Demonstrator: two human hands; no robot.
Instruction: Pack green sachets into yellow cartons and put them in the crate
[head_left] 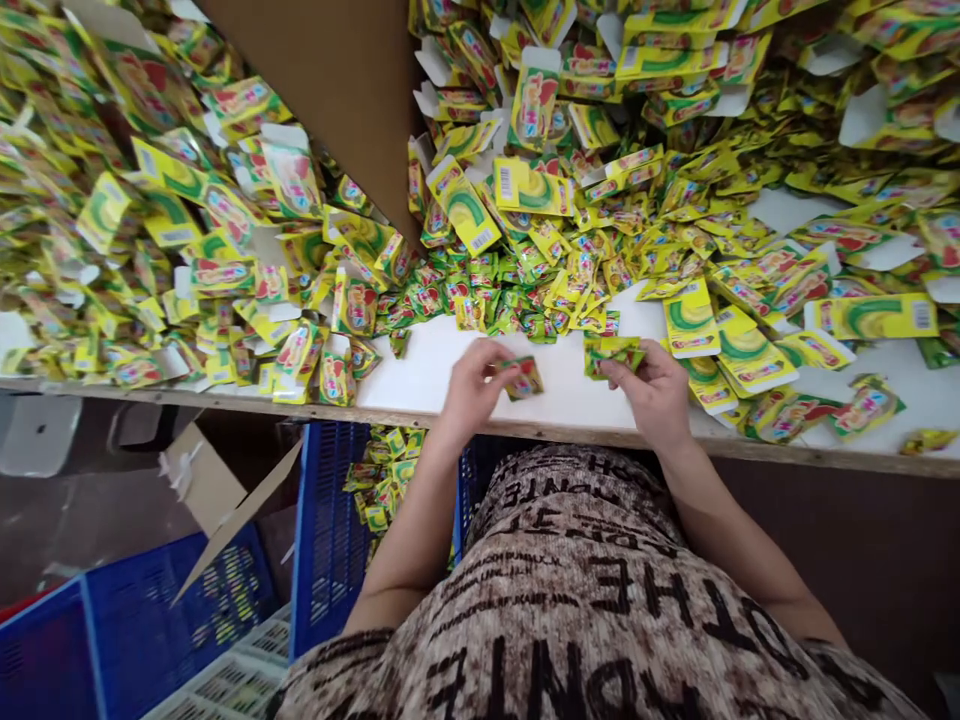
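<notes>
My left hand (472,385) pinches a small green and red sachet (525,378) just above the white table (420,375) near its front edge. My right hand (652,385) is closed on a small bunch of the same green sachets (615,352). Both hands sit close together over a bare patch of the tabletop. Right behind them lies a heap of loose sachets (525,290). Flat yellow and green cartons (739,350) lie beside my right hand.
Yellow cartons and sachets cover the table left, right and back. A brown cardboard sheet (345,90) stands at the back centre. Below the table edge, a blue crate (330,530) holds sachets; another blue crate (112,620) and cardboard scraps (217,500) lie left.
</notes>
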